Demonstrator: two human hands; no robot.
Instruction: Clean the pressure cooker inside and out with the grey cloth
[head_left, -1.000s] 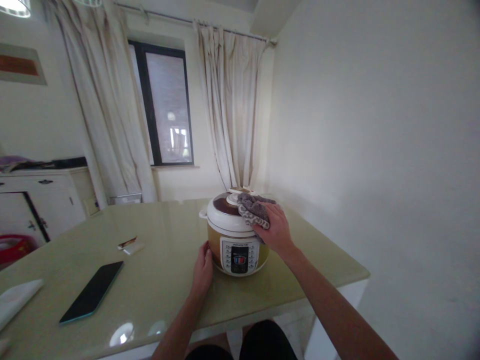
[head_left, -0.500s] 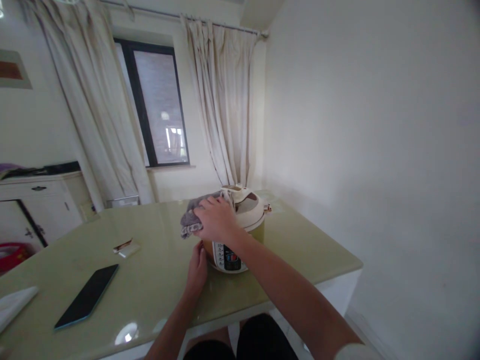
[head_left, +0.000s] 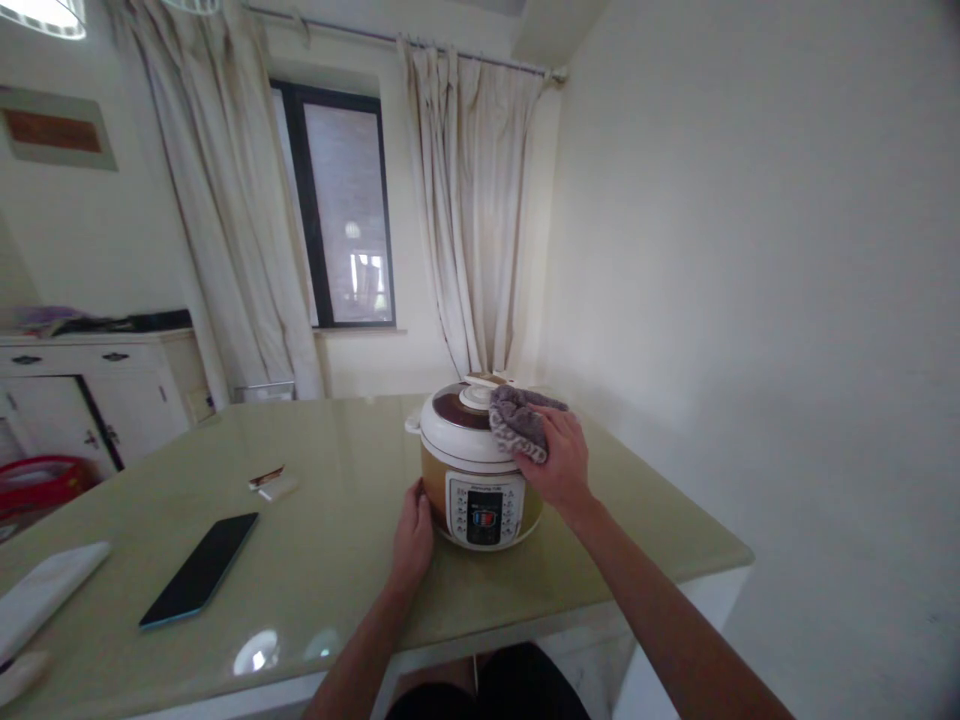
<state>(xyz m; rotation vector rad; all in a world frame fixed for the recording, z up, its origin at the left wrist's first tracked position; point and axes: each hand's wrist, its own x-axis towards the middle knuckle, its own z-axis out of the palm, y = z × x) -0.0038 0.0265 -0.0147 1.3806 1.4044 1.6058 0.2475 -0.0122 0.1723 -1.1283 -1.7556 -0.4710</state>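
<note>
An electric pressure cooker [head_left: 442, 490] with a white lid rim and a front control panel stands upright on the pale green table [head_left: 330, 540]. My right hand [head_left: 561, 455] is closed on a grey-purple cloth [head_left: 517, 415] with a patterned edge, pressed against the right side of the lid. Low on the cooker's left side, my left hand [head_left: 413, 530] grips the body, its fingers partly hidden behind the curve. The cloth covers the right part of the lid; the lid's round white knob [head_left: 475, 397] stays visible.
A dark phone or tablet [head_left: 201, 570] lies to the left, near a white flat object [head_left: 52, 590] at the table's edge. Small packets [head_left: 277, 487] lie farther back. A wall [head_left: 750, 300] rises right of the table; a white cabinet [head_left: 135, 385] and red basin [head_left: 45, 485] are at left.
My right hand has carried the cloth from the left of the lid across to its right side. My left hand stays against the cooker. The view has shifted slightly left.
</note>
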